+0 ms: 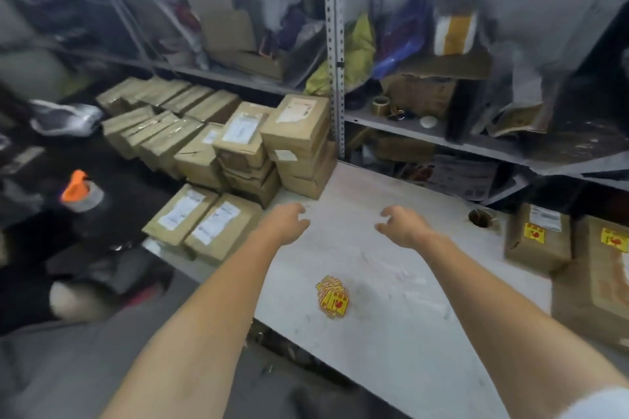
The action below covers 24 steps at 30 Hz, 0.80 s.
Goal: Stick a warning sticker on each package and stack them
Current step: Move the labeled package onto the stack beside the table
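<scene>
Arms (pixel 204 299) outstretched above table (pixel 391 323), left hand (pixel 284 223) and right hand (pixel 403 226) empty (each grip apart)

Two hands are in view, the left hand (pixel 287 221) and the right hand (pixel 401 226), above one desk (pixel 391 333) with one small pile of warning stickers (pixel 333 296). On the right stand two stickered packages (pixel 536 248), each with one yellow sticker, and at the near left lie two flat packages (pixel 180 214). Behind them the plain packages (pixel 190 150) number more than ten, too crowded for an exact count, and there is one tape roll (pixel 81 192).
</scene>
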### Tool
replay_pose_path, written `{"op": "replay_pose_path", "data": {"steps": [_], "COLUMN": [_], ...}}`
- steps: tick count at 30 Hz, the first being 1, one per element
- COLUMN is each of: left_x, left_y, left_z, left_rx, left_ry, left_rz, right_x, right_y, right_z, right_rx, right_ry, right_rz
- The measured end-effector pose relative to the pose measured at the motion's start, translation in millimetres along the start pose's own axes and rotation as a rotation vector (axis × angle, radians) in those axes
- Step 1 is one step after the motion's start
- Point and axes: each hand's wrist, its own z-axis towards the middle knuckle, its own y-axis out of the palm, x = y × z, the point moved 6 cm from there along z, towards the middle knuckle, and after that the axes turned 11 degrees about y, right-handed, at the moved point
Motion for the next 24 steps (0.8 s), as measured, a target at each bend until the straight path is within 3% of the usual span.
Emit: {"op": "replay_pose_path", "data": {"steps": [8,15,24], "left_x": [-137,-253,-300], "left_y": [-32,-38,-17], "left_z": [-41,-29,12], "left_rx": [0.065,0.07,0.116], "left_ry": [-0.112,-0.135,-0.062], "left_rz": [-0.112,-0.188,-0.229], "right_x": [-131,-227,-286], "right_y": [62,127,178], "right_z": [7,20,53], "right_rx": [-0.027,-0.075,-0.093], "right_ry": [-0.119,-0.045,0.069], "right_rz": [-0.061,0.032,0.18]}}
